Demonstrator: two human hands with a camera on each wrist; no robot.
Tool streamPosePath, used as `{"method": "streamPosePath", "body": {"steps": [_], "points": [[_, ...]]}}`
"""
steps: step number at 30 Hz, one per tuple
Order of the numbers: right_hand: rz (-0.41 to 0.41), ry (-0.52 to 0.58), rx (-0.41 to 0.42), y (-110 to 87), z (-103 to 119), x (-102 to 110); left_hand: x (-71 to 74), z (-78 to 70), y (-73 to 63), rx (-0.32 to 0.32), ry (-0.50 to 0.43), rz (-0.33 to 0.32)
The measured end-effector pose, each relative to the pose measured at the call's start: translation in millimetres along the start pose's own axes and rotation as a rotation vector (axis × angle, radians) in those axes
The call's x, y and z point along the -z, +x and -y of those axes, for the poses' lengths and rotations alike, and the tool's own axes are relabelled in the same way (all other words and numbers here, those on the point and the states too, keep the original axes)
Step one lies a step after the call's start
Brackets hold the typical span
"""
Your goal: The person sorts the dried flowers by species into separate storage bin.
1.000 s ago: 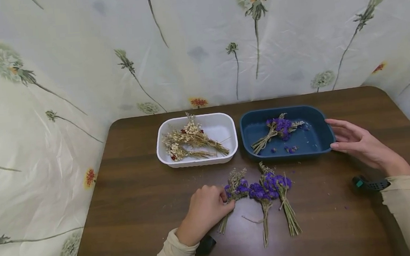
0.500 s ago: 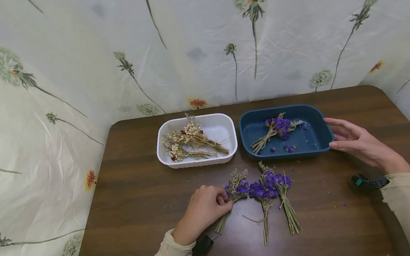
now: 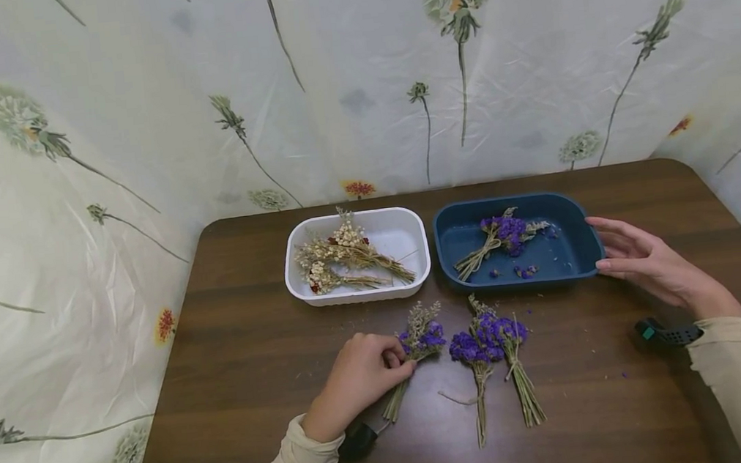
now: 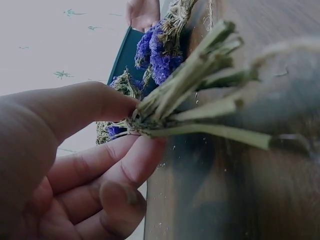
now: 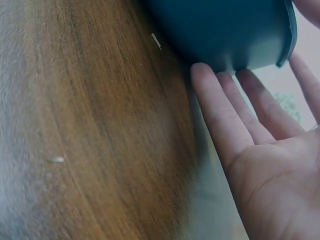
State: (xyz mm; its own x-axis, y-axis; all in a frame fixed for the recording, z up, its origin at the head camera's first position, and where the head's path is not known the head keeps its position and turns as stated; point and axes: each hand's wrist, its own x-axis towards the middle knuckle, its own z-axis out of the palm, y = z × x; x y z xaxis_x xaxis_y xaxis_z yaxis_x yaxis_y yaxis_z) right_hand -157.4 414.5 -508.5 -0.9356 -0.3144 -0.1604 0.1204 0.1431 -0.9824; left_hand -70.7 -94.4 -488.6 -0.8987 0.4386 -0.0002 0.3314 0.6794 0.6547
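In the head view my left hand pinches a bunch of dried purple flowers between thumb and fingers, just below the blooms. Its cut stems fan toward the camera in the left wrist view. To its right lie two more purple bunches, one with a loose twine end and one tied around its stems. My right hand touches the right end of a dark blue tray. Seen from the right wrist, extended fingers rest against the tray's outer wall.
Inside the blue tray are a tied purple bunch and loose petals. Left of it a white tray holds cream dried bunches. Small crumbs dot the brown table; a floral sheet hangs behind.
My left hand has shifted slightly left with its bunch, and a gap now shows between that bunch and the middle one. My right hand stays at the blue tray.
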Motion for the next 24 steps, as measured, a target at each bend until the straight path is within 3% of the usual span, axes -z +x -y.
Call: {"method": "streamPosePath", "body": {"steps": [24], "points": [[0.070,0.115,0.102,-4.3,-6.6,0.1,6.4,0.1,1.7,-0.005,-0.028,-0.024]]}}
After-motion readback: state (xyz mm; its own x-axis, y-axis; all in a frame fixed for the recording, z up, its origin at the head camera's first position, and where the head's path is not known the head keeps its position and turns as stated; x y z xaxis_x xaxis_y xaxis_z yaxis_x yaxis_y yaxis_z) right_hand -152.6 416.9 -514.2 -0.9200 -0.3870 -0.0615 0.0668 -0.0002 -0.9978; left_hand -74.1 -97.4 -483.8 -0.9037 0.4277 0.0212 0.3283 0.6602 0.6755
